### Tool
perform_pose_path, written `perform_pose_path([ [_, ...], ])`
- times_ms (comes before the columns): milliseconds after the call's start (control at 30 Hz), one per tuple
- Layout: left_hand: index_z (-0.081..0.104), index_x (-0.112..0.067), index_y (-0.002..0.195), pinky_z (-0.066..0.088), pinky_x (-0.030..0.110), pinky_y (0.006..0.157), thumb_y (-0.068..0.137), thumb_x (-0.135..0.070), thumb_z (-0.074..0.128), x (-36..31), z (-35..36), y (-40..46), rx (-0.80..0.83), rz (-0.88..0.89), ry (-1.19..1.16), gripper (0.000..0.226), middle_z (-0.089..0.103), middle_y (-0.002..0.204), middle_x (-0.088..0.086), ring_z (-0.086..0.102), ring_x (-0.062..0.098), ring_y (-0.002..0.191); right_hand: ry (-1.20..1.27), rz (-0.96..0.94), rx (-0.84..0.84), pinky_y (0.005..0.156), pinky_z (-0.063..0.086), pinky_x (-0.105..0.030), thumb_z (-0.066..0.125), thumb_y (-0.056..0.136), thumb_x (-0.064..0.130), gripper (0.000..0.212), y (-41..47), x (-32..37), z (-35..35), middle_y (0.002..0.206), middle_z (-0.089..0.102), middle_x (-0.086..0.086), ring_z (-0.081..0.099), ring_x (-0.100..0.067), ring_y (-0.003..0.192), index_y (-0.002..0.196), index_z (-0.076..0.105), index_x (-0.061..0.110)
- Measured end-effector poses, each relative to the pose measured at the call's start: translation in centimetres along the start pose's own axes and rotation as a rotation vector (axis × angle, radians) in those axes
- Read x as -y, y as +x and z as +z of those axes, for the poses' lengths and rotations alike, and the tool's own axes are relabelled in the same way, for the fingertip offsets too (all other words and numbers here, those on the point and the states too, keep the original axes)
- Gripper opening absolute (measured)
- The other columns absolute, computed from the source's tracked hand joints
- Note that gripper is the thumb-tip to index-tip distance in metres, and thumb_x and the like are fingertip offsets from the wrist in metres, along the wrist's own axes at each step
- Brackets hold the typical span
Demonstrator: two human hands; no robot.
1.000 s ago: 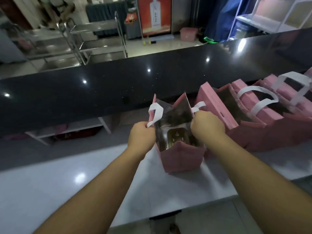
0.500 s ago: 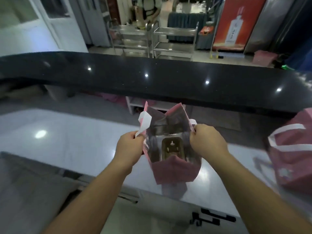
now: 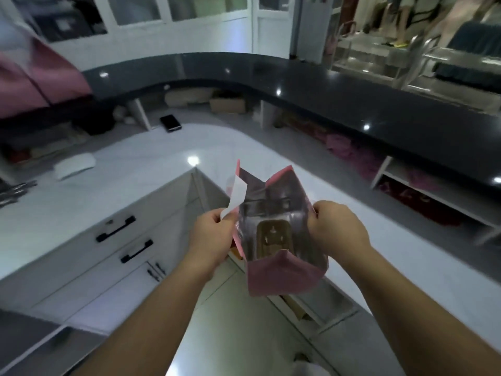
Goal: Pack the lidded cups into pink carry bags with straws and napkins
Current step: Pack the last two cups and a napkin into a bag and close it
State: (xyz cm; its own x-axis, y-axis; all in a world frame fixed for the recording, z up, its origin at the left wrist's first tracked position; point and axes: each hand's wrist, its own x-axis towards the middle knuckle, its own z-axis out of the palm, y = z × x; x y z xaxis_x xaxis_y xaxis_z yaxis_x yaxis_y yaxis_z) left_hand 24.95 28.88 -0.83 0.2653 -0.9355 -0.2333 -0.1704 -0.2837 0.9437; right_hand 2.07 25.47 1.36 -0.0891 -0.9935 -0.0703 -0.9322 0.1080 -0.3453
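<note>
Left hand: the left hand is gripping the left top edge of the pink bag, fingers curled round the rim, with the white handle strip sticking up from between its thumb and fingers.
Right hand: the right hand is clutching the right top edge of the same bag, fingers folded over the rim and pulling the mouth wide.
Bag: it is hanging in the air between the two hands, mouth gaping open toward the camera, in front of the inner corner of the white counter and not resting on it.
Inside the bag: a brown cardboard insert with cut-out slots is sitting at the bottom; I cannot tell whether a cup is in there.
White counter: it is wrapping round in an L, with a white oval thing lying on its left stretch and a dark phone-like slab lying near its far corner.
Drawers: white drawer fronts with black handles are showing below the counter on the left.
Black ledge: a glossy raised black ledge is curving round behind the white counter, catching ceiling-light glints.
Far left: another pink bag is looming blurred at the upper left edge.
Background: steel racks are standing beyond the ledge at upper right, blurred.
</note>
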Motion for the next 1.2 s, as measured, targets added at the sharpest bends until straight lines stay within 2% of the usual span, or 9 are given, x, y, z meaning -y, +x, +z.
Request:
perform_pose_path([
  [100, 0.078, -0.029, 0.079, 0.054, 0.019, 0.052, 0.102, -0.045, 0.063, 1.5, -4.6, 1.1, -0.105, -0.02, -0.03, 0.032, 0.078, 0.075, 0.002, 0.074, 0.013, 0.061, -0.009, -0.115, 0.043, 0.054, 0.048, -0.032, 0.046, 0.092, 0.03, 0.026, 1.9, 5.4, 2.2, 0.071, 0.063, -0.001, 0.06, -0.025, 0.063, 0.07, 0.056, 0.02],
  [233, 0.073, -0.02, 0.08, 0.045, 0.025, 0.052, 0.098, -0.056, 0.061, 3.0, -10.4, 2.8, -0.261, -0.058, 0.032, 0.042, 0.07, 0.063, -0.008, 0.061, 0.018, 0.055, -0.019, -0.26, 0.119, 0.055, 0.051, -0.032, 0.046, 0.093, 0.034, 0.028, 4.9, 12.7, 5.4, 0.07, 0.063, 0.002, 0.061, -0.021, 0.062, 0.072, 0.06, 0.022],
  [367, 0.073, -0.02, 0.077, 0.043, 0.036, 0.061, 0.099, -0.051, 0.062, 3.9, -15.9, 5.7, -0.419, -0.117, 0.037, 0.041, 0.065, 0.066, 0.0, 0.055, 0.022, 0.062, 0.004, -0.396, 0.179, 0.05, 0.043, -0.027, 0.046, 0.097, 0.034, 0.034, 8.4, 19.7, 8.6, 0.064, 0.059, 0.008, 0.059, -0.017, 0.058, 0.063, 0.051, 0.027],
  [500, 0.074, -0.019, 0.077, 0.037, 0.031, 0.059, 0.099, -0.054, 0.062, 3.8, -20.8, 8.3, -0.571, -0.138, 0.075, 0.043, 0.059, 0.062, -0.003, 0.049, 0.012, 0.06, -0.011, -0.556, 0.273, 0.052, 0.049, -0.029, 0.049, 0.101, 0.035, 0.034, 11.7, 26.6, 10.9, 0.064, 0.061, 0.007, 0.061, -0.013, 0.057, 0.067, 0.054, 0.029],
  [600, 0.074, -0.028, 0.075, 0.036, 0.028, 0.054, 0.099, -0.057, 0.061, 3.7, -24.0, 9.4, -0.684, -0.159, 0.107, 0.04, 0.058, 0.056, -0.006, 0.044, 0.006, 0.051, -0.043, -0.662, 0.385, 0.066, 0.061, -0.039, 0.049, 0.098, 0.037, 0.027, 13.7, 31.6, 11.7, 0.069, 0.064, 0.003, 0.064, -0.018, 0.064, 0.074, 0.058, 0.027],
  [733, 0.073, -0.022, 0.08, 0.043, 0.032, 0.059, 0.091, -0.065, 0.059, 4.4, -27.6, 9.4, -0.823, -0.191, 0.119, 0.047, 0.066, 0.063, -0.002, 0.054, 0.014, 0.058, -0.073, -0.805, 0.397, 0.061, 0.058, -0.039, 0.051, 0.091, 0.035, 0.025, 15.2, 37.9, 13.1, 0.068, 0.062, 0.001, 0.062, -0.021, 0.063, 0.071, 0.059, 0.023],
  [900, 0.069, -0.01, 0.081, 0.048, 0.039, 0.059, 0.079, -0.074, 0.053, 5.9, -33.6, 9.1, -0.916, -0.255, 0.109, 0.067, 0.069, 0.075, 0.014, 0.055, 0.021, 0.065, -0.093, -0.925, 0.425, 0.052, 0.05, -0.032, 0.052, 0.089, 0.034, 0.029, 14.4, 45.7, 15.6, 0.065, 0.062, 0.0, 0.061, -0.022, 0.06, 0.066, 0.059, 0.018],
  [1100, 0.065, -0.018, 0.071, 0.042, 0.031, 0.054, 0.092, -0.062, 0.056, 8.7, -43.4, 10.2, -0.928, -0.239, 0.191, 0.05, 0.068, 0.064, 0.005, 0.05, 0.008, 0.049, -0.082, -0.993, 0.38, 0.049, 0.048, -0.031, 0.052, 0.091, 0.036, 0.031, 12.4, 54.9, 19.5, 0.06, 0.061, 0.001, 0.06, -0.021, 0.056, 0.065, 0.057, 0.019],
  [1200, 0.067, -0.014, 0.072, 0.042, 0.03, 0.055, 0.099, -0.052, 0.058, 10.0, -48.6, 11.2, -0.89, -0.223, 0.211, 0.048, 0.069, 0.067, 0.005, 0.054, 0.014, 0.055, -0.067, -0.956, 0.358, 0.046, 0.045, -0.03, 0.052, 0.091, 0.038, 0.035, 11.4, 59.0, 21.6, 0.056, 0.06, 0.0, 0.059, -0.021, 0.052, 0.063, 0.056, 0.017],
])
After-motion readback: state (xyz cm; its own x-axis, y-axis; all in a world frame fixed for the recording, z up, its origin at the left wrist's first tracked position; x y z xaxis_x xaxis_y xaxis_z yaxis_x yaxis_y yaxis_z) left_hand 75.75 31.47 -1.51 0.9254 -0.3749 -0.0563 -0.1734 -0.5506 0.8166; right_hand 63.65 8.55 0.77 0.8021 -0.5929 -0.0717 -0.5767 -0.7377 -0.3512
